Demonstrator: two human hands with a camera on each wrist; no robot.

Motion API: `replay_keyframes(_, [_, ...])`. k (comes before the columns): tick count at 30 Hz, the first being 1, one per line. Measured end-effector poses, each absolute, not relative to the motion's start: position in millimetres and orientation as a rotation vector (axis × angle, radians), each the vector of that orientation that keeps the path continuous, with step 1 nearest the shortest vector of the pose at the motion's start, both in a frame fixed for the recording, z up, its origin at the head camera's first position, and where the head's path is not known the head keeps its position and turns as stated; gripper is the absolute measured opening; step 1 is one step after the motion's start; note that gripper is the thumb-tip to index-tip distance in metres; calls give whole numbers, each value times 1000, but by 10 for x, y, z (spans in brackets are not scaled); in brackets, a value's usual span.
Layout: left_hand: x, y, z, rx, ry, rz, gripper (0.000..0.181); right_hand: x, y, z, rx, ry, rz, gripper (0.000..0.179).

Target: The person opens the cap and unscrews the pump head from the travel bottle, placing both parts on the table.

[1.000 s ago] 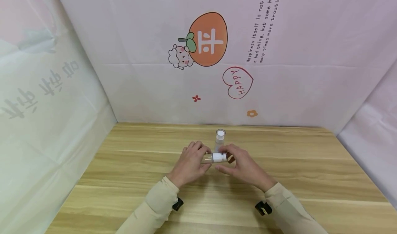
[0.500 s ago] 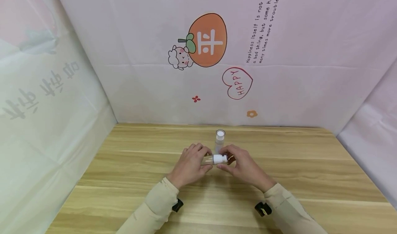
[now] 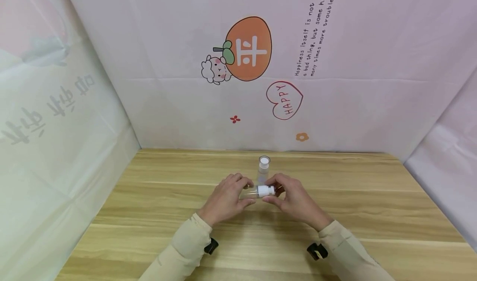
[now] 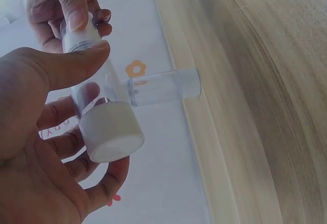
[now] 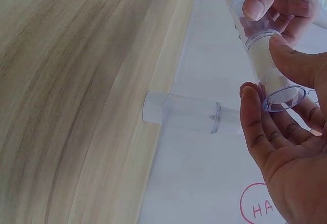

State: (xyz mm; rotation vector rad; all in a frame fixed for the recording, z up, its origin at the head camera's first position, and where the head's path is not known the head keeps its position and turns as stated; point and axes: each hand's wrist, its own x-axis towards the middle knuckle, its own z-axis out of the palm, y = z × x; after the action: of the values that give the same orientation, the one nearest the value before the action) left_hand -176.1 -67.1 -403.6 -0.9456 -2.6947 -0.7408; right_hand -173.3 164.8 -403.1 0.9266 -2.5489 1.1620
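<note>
Between both hands lies a small clear bottle [image 3: 266, 190], held nearly level above the table. In the left wrist view its white base [image 4: 112, 132] faces the camera. The left hand [image 3: 226, 199] grips the transparent body, its thumb along one side and fingers curled behind. At the other end, the right hand [image 3: 295, 199] pinches the white top section, which sits under a clear cap [image 5: 284, 97]. The fingers partly hide that end. Just behind the hands, a similar clear bottle [image 3: 263, 171] with a white disc at its top stands upright.
The wood-grain table [image 3: 167, 177] runs back to a white printed cloth wall [image 3: 186, 115]. Cloth also hangs at the left side [image 3: 74, 148] and right side. A dark band [image 3: 210, 246] is at the left wrist, and another [image 3: 317, 251] at the right.
My right thumb has come up against the white top section, where it was lower and apart before. The held bottle has shifted slightly right. The standing bottle stays in place.
</note>
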Motion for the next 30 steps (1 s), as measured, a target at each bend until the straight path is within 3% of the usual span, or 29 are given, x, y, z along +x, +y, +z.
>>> replay_keyframes(30, [-1753,-668,-4032,-1006,-2690,-671,35,-1699,1596,-3978,899,-2510,1099,31])
